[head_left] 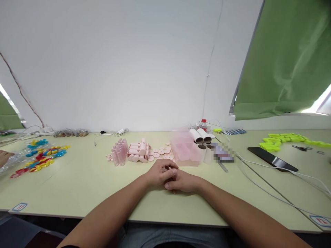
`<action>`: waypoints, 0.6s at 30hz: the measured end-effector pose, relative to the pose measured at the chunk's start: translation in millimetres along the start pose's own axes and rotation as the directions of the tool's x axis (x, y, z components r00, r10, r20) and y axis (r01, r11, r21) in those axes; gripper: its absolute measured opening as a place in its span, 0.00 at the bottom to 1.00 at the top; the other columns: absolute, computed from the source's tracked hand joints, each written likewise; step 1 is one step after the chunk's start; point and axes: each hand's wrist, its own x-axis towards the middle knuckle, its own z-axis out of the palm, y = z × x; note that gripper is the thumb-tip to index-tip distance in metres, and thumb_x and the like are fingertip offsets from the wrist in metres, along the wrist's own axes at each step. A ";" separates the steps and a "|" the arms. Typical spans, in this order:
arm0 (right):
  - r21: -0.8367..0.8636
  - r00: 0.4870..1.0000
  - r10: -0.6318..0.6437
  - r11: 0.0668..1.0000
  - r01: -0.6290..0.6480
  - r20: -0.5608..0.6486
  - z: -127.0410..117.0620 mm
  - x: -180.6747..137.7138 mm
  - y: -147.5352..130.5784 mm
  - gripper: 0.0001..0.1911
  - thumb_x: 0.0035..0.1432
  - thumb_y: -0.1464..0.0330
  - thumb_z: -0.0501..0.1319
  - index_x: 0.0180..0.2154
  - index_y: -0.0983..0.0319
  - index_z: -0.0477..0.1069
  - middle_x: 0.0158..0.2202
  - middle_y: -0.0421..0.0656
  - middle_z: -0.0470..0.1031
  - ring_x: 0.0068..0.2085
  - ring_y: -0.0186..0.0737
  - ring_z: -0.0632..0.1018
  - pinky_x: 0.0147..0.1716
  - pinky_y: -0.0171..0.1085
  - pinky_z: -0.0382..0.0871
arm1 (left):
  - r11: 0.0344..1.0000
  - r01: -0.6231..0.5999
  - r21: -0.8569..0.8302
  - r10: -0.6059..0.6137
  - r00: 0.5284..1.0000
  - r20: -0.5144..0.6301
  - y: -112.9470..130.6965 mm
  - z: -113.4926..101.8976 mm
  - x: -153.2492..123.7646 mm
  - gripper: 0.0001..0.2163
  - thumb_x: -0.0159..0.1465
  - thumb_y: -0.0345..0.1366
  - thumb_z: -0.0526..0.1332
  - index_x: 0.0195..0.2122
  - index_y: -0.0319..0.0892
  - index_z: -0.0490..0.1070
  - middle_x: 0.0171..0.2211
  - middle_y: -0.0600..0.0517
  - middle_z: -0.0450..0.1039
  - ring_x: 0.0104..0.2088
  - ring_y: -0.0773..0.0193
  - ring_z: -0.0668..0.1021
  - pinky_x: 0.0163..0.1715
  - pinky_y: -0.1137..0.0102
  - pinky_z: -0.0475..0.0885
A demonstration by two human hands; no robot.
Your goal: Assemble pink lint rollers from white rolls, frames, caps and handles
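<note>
My left hand (pixel 158 173) and my right hand (pixel 186 182) rest on the table, clasped together with the fingers folded over each other. No object shows in either hand. Just beyond them lie several flat pale pink discs (pixel 161 151). A stack of pink cylinders (pixel 139 150) with small holes is behind and left of my hands. Left of that stands a cluster of clear pink tubes (pixel 120 152). Translucent pink plastic trays (pixel 186 148) are piled behind my right hand. Beside them are white cardboard rolls (pixel 204 135).
A person's hand (pixel 5 156) is at the far left by colourful plastic pieces (pixel 42 156). To the right are a pixelated item (pixel 222 152), a black phone (pixel 271 158), a white cable (pixel 261 186) and neon-yellow strips (pixel 281 140). A red-capped bottle (pixel 203 124) stands near the wall.
</note>
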 end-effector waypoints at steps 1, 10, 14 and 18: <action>0.017 1.000 0.000 1.000 0.000 0.005 -0.3 0.0 0.2 0.07 0.52 0.68 0.63 0.33 0.63 0.67 0.22 0.34 0.65 0.23 0.30 0.69 0.22 0.31 0.62 | 1.000 0.002 -0.001 -0.002 1.000 0.000 -0.1 -0.5 0.1 0.15 0.60 0.44 0.60 0.39 0.40 0.77 0.35 0.48 0.79 0.36 0.59 0.78 0.39 0.67 0.72; 0.080 1.000 -0.010 0.997 0.009 0.018 -0.4 3.7 6.0 0.07 0.53 0.68 0.64 0.31 0.64 0.67 0.23 0.35 0.67 0.23 0.29 0.70 0.23 0.32 0.66 | 1.000 0.010 0.030 -0.009 1.000 -0.018 -1.6 -1.2 0.1 0.11 0.61 0.40 0.60 0.38 0.40 0.77 0.34 0.49 0.78 0.35 0.62 0.77 0.38 0.69 0.72; 0.119 0.999 -0.027 0.993 0.024 0.019 0.5 5.2 8.0 0.08 0.53 0.68 0.64 0.32 0.64 0.67 0.23 0.35 0.67 0.23 0.30 0.70 0.23 0.31 0.67 | 0.999 0.021 0.036 -0.019 0.998 -0.052 -4.6 -0.3 0.5 0.09 0.61 0.39 0.61 0.35 0.40 0.76 0.32 0.49 0.77 0.34 0.63 0.77 0.35 0.70 0.71; 0.129 0.999 -0.035 0.991 0.031 0.022 0.4 5.8 8.8 0.07 0.52 0.70 0.63 0.33 0.64 0.67 0.24 0.36 0.67 0.24 0.30 0.70 0.22 0.30 0.68 | 0.999 0.031 0.029 -0.029 0.998 -0.063 -6.1 0.6 0.3 0.08 0.61 0.38 0.60 0.34 0.39 0.75 0.30 0.50 0.76 0.32 0.64 0.76 0.34 0.70 0.71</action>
